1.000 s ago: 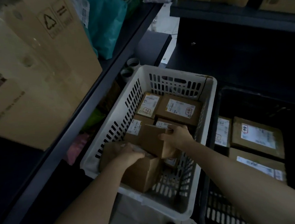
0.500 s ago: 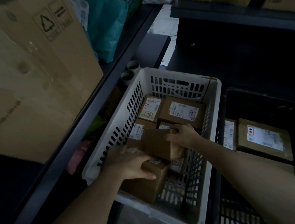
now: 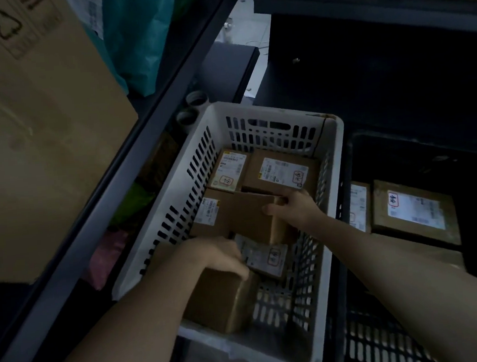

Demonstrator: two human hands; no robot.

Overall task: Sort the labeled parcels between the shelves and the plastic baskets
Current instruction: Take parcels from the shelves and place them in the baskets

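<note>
Since the earlier frame the gap between the two boxes you hold has widened, and a flat parcel [image 3: 266,257] lying under them now shows much more of its label. Both boxes sit inside the white basket [image 3: 336,173], which stands between the shelf [image 3: 133,166] on your left and a black basket [image 3: 360,257] on your right. Your left hand [image 3: 220,256] lies over the top of the near box [image 3: 218,296], fingers curled down over its far edge, and that box sits in the near left corner of the white basket. Your right hand [image 3: 294,210] grips the tilted box [image 3: 251,217] in the middle of the basket, thumb on the face towards you and fingers wrapped over its upper edge. This box leans with its top towards the far end and shows no label on the side you can see. Two labelled parcels [image 3: 283,173] lie flat against the far wall. To do this step well, it seems wise to turn the tilted box until its label faces you before you choose a place for it. Steady the near box so it does not slide back over the flat parcel. Lift straight up, clear of the basket rim, since the slotted walls could catch a corner.
</note>
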